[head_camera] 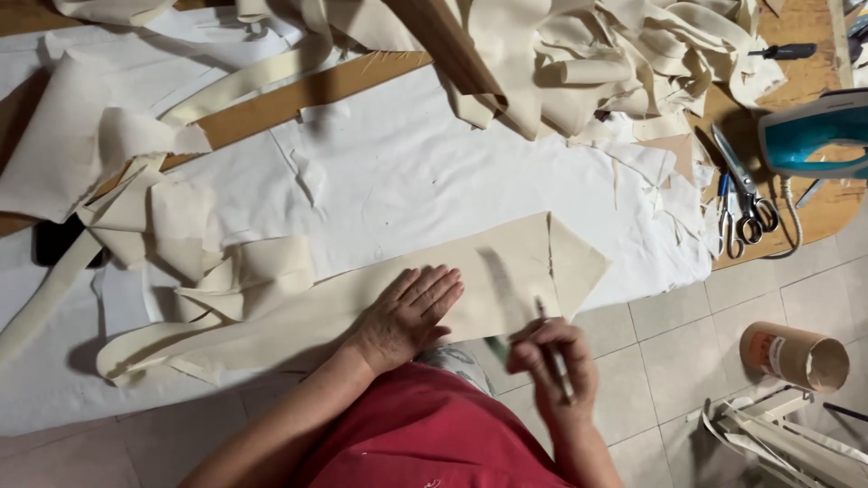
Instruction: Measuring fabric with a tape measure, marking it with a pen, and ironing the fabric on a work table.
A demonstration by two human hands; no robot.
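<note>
- Wooden table [316,90] fills most of the view, with a white sheet [407,172] spread over its near part and grey floor tiles [669,334] below the edge.
- Cream scraps [615,54] lie heaped along the far side; more folded pieces [172,226] sit at the left.
- Long cream strip [380,294] runs along the near edge of the sheet, ending in a pointed tip on the right.
- Teal iron [809,131] stands at the right edge of the table, with scissors [746,194] just beside it.
- Cardboard tube [796,355] lies on the floor at the right.
- Left hand [407,316] lies flat, fingers spread, pressing on the strip.
- Right hand [551,370] is closed round a thin pencil [547,339] (blurred, so its tip is hard to place) near the strip's near edge.
</note>
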